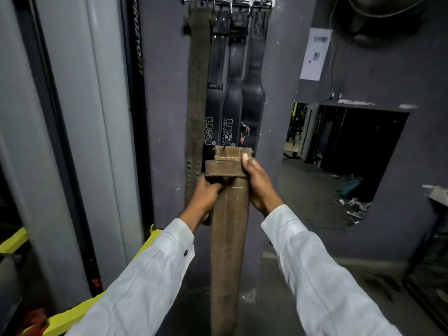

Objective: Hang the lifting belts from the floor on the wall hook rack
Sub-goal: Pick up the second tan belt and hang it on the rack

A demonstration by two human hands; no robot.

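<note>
Low and to the left of both hands, a yellow painted frame (72, 311) juts in. It is hard-edged and glossy.

The left hand (207, 190) grips the tan belt (230, 226) at its left edge. Its fingers are curled under the doubled-over flap near the buckle end, probably to stop the loose fold from flopping. Above this hand an olive webbing belt (197, 93) hangs flat against the grey wall (164, 93). It is coarse-woven and has rows of punched holes at hand height.

Between the hands, the tan belt is held upright with its buckle end up. Its long tail drops past the white sleeves (150, 275) towards the floor and out of view. It is a stiff, thick canvas strap with pale stitch lines along and across it, and a small metal prong shows at the top. Holding it this way puts the buckle nearest the hook rack (230, 1), a chrome wire rail high above the hands.

Behind the top of the belt hang the black leather belts (232, 81). They are smooth, contoured wide in the middle, and carry white lettering.

The right hand (259, 185) is clamped on the belt's right edge, with the thumb pressed on the stitched front and the fingers wrapped behind. Up and to the right of it, a paper notice (315, 54) is stuck to the wall.
</note>
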